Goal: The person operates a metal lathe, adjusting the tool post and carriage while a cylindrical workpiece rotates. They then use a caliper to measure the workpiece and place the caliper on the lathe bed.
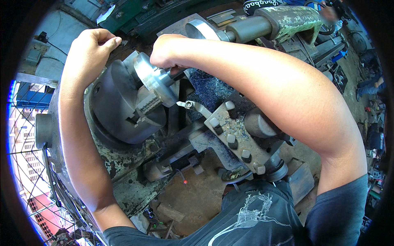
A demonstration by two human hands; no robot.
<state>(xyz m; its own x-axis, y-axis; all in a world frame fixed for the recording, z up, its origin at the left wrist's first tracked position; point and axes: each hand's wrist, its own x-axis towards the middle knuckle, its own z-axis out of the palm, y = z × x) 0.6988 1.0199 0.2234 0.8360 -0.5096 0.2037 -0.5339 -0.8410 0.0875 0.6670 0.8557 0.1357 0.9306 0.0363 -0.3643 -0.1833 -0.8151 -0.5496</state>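
Observation:
A lathe's dark round chuck point(111, 106) grips a shiny metal workpiece point(147, 73) with a stepped, flanged shape. Beyond the chuck's far rim, my left hand point(92, 47) is raised with thumb and fingers pinched together; what it holds, if anything, is hidden. My right hand point(167, 51) is curled into a fist over the workpiece's far side, its fingertips beside the short shaft stub. The back of the hand hides what is in it. Below the workpiece, a small cutting tool point(186, 104) points toward it from the bolted tool post point(236, 137).
To the right, the tailstock point(291, 22) stands with a metal disc point(203, 30) at its front end. Metal shavings point(209, 86) cover the bed. A red-knobbed lever point(184, 181) sits low in front. Wire mesh point(22, 143) lines the left side. Another person point(371, 86) is at the far right.

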